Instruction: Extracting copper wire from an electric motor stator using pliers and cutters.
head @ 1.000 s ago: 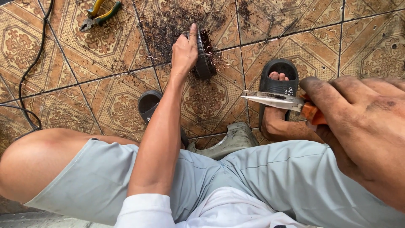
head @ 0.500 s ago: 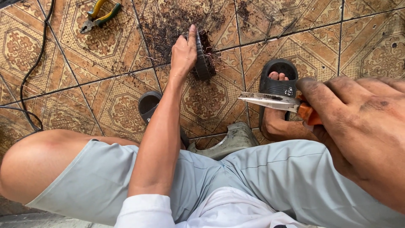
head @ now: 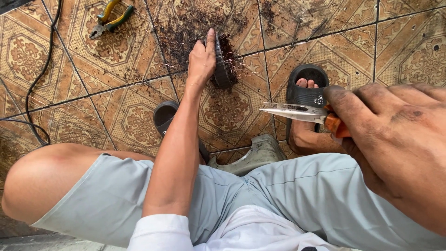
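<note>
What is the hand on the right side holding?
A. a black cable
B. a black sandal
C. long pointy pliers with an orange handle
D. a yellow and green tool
C: the right hand grips the long-nose pliers by their orange handle, metal tips pointing left, while the yellow and green pliers lie untouched on the tiled floor.

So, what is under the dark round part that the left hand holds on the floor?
Under the dark round part lies patterned floor tile with dark dirt and thin wires. The left hand covers its left side.
</note>
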